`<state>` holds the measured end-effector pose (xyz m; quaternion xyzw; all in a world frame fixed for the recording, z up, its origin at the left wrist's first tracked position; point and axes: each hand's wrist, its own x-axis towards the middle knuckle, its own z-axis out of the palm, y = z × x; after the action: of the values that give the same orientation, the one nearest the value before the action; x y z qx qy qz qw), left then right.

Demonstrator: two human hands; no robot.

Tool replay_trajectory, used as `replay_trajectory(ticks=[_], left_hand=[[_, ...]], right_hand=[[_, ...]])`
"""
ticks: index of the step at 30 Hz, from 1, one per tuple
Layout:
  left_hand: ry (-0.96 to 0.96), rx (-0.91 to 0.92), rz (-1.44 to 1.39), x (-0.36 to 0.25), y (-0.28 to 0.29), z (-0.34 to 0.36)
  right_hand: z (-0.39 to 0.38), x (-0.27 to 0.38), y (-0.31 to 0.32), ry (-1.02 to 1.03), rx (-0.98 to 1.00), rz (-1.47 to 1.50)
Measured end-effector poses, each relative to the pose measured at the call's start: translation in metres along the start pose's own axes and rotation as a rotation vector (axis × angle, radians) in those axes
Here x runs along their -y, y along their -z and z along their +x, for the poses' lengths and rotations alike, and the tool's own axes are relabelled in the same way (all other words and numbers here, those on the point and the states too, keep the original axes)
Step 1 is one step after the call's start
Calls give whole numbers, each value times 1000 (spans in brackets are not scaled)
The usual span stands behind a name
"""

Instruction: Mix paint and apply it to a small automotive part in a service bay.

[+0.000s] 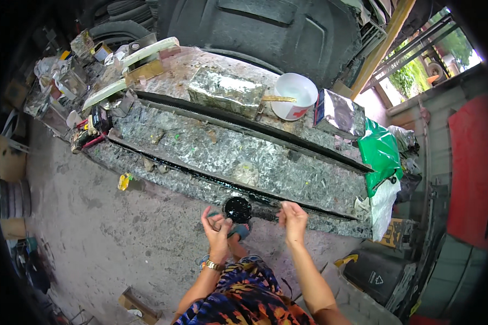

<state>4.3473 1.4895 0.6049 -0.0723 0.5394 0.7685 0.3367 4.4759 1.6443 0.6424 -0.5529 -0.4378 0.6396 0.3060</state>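
Note:
My left hand (218, 230) curls round the side of a small round container (237, 210) of glossy black liquid, held at the workbench's near edge. To its right, my right hand (293, 221) is closed in a pinch over the same edge; what it grips is too dark and small to make out. Just beyond both hands lies a long, narrow metal strip (200, 174), its channel coated wet black along much of its length. Farther back, a second long dark metal strip (255, 128) runs roughly parallel to it.
The speckled grey workbench (200, 143) carries a block (226, 93), a white bucket (295, 95) with a stick across its rim, and a foil-topped box (339, 115). A green plastic bag (379, 154) hangs at the right end. Clutter and a red-handled tool (95, 130) crowd the left.

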Motion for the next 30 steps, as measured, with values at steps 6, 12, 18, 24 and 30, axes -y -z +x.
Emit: replay_trajectory(ticks=[6,12,18,24,30], left_hand=[[42,-6,-15,-18,19,5],[-6,18,-83,-28,43,3],[9,34,-58,-34,51,3],[-20,72,0,-29,61,13],[-12,117,99,-27,63,18]], right_hand=[[6,11,-20,894,-3,-942],[1,25,-48,745,132,-1091],[1,7,-125,781,214,-790],[3,28,-64,658,121,-1022],[-4,51,-7,677,57,-1275]])
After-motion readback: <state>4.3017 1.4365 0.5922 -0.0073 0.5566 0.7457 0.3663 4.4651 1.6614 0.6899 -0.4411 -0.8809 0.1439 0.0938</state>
